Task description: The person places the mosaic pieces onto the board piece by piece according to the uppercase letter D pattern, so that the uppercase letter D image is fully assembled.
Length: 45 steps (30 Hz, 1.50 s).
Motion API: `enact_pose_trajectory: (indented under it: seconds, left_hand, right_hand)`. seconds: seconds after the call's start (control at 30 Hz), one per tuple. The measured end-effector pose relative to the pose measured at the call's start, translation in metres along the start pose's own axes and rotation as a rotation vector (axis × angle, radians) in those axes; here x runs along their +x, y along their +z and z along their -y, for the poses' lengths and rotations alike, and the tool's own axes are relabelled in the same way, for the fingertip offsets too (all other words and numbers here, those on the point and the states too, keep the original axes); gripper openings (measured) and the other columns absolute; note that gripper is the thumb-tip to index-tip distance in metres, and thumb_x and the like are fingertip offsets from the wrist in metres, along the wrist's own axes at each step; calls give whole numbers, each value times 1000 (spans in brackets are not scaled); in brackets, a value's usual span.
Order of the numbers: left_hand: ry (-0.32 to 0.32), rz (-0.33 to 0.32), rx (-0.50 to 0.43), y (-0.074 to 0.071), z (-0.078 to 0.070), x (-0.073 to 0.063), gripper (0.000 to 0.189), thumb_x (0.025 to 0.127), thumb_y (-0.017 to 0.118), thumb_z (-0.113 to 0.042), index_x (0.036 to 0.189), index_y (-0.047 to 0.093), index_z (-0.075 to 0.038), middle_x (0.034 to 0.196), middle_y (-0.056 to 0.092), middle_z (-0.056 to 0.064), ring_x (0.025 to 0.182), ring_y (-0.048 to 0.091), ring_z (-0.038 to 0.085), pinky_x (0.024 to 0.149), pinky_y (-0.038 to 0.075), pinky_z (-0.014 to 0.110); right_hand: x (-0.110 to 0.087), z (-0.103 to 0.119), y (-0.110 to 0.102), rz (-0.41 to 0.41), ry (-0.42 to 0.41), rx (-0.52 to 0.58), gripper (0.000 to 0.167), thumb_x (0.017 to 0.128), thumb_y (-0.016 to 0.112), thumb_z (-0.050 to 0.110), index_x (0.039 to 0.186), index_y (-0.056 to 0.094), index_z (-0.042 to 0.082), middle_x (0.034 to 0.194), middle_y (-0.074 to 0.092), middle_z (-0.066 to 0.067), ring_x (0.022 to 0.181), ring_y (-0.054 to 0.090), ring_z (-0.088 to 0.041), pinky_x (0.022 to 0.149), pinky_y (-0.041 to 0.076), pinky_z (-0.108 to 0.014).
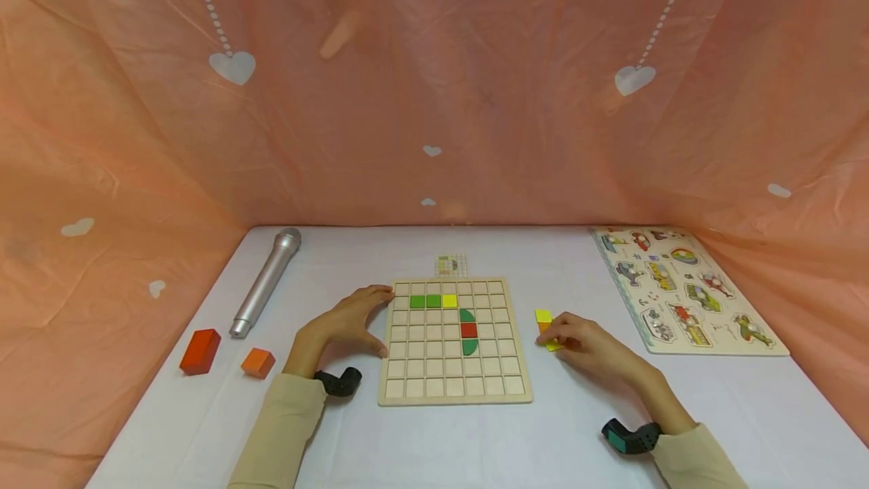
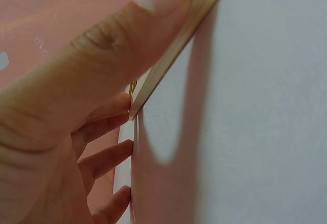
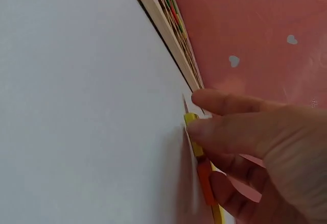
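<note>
A square wooden grid board lies in front of me, with two green square tiles, a yellow square tile, a red square tile and two green rounded tiles set in its cells. Along the board's left edge my left hand spreads, thumb and fingertips touching the rim; the left wrist view has the thumb right on the edge. Right of the board, my right hand pinches a yellow tile at the table. An orange tile and another yellow tile lie beside it, partly covered by fingers.
A small pattern card lies behind the board. At left are a silver microphone, a red block and an orange cube. A picture puzzle board lies at the back right. Pink curtain encloses the table.
</note>
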<state>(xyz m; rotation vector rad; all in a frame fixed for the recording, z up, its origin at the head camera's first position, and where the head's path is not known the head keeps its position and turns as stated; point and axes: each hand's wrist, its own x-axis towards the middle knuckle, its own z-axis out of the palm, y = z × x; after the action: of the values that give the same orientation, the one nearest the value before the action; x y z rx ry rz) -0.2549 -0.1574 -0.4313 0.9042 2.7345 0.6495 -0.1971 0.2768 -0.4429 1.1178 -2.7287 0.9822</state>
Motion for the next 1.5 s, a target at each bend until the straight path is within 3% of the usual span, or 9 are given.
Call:
enact_pose_trajectory:
  seconds: [0.2, 0.4, 0.5, 0.63, 0.73, 0.9, 1.2, 1.5]
  left_hand:
    - [6, -1, -4, 0, 0, 0, 98, 59, 86, -38, 137, 41, 2, 144, 36, 16, 133, 30, 35, 108, 28, 52]
    - [-1, -2, -7, 0, -2, 0, 98, 59, 86, -38, 137, 41, 1, 144, 36, 17, 134, 29, 36, 108, 27, 52]
    - [-5, 6, -11, 1, -2, 0, 97, 60, 86, -38, 137, 41, 0, 144, 36, 16, 134, 29, 36, 108, 26, 52]
    - [-17, 12, -14, 1, -3, -1, 97, 60, 86, -38, 138, 41, -1, 145, 35, 14, 135, 29, 34, 109, 26, 51]
    - [-13, 7, -9, -1, -3, -1, 97, 59, 86, -38, 137, 41, 0, 144, 36, 16, 134, 29, 36, 108, 27, 52]
    - [-16, 9, -13, -1, -2, -1, 97, 60, 86, -37, 137, 41, 0, 145, 36, 15, 134, 29, 35, 108, 27, 51]
    - [-28, 12, -23, 0, -2, -2, 98, 60, 86, -37, 138, 40, -1, 145, 35, 15, 134, 28, 35, 108, 26, 52]
    - [-33, 12, -17, -1, -3, -1, 97, 60, 86, -37, 138, 40, -2, 145, 35, 15, 134, 29, 34, 108, 27, 52]
  right_hand:
    - [3, 4, 4, -18, 98, -47, 22, 80, 68, -1, 98, 69, 11, 97, 58, 1, 86, 54, -11, 71, 47, -22]
    - [6, 11, 9, -36, 164, -117, 20, 81, 73, 24, 97, 67, 15, 88, 54, 8, 76, 47, -6, 64, 43, -21]
    - [4, 12, 8, -55, 137, -174, 23, 79, 74, 25, 99, 67, 18, 94, 53, 9, 86, 47, -7, 72, 44, -25]
    - [0, 10, 2, -35, 32, -126, 28, 80, 68, 0, 105, 68, 13, 106, 58, 1, 98, 48, -14, 81, 44, -29]
    - [-2, 6, 0, 8, -14, -81, 33, 80, 63, -8, 107, 67, 10, 108, 61, -4, 98, 49, -15, 78, 45, -27]
    - [-1, 3, 4, 18, 26, -83, 26, 81, 69, 6, 106, 67, 13, 104, 59, 2, 92, 47, -10, 73, 43, -23]
    - [10, 10, 11, -29, 67, -241, 19, 79, 75, 25, 91, 63, 16, 88, 54, 12, 81, 46, -4, 71, 45, -25]
    - [37, 31, 22, -89, 29, -159, 21, 76, 77, 25, 88, 63, 15, 84, 57, 10, 77, 49, -5, 69, 46, -23]
